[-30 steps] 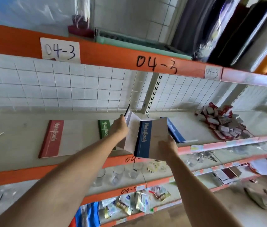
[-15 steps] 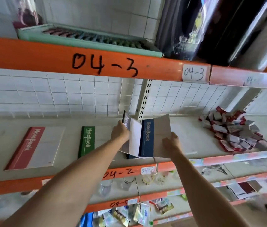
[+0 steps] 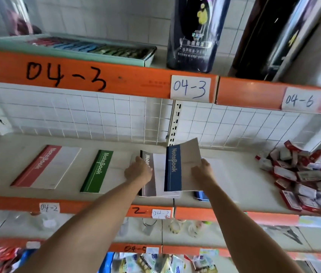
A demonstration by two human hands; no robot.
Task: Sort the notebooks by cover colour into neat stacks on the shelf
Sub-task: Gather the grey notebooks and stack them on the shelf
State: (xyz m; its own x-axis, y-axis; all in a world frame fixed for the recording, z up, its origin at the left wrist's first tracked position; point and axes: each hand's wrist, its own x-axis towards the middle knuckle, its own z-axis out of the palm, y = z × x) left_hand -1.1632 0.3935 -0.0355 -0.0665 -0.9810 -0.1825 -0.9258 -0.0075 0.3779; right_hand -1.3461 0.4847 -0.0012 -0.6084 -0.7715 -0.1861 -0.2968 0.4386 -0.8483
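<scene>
On the beige shelf (image 3: 244,196) lie a red notebook (image 3: 46,167) at the left and a green notebook (image 3: 99,171) to its right. My left hand (image 3: 139,171) grips the left edge of a grey-black notebook (image 3: 151,176), held low over the shelf. My right hand (image 3: 203,171) holds the right edge of a blue notebook (image 3: 181,168), tilted up and overlapping the grey one. Another blue notebook (image 3: 202,195) lies on the shelf under my right arm, mostly hidden.
A heap of small red-and-white packets (image 3: 303,178) fills the shelf's right end. An orange beam (image 3: 96,77) marked 04-3 runs overhead, with a green tray (image 3: 72,46) and dark rolls above it. Lower shelves hold glass cups and packets.
Both hands have carried the grey and blue notebooks lower and toward the shelf's front, just right of the green notebook. The camera has moved closer and tilted up.
</scene>
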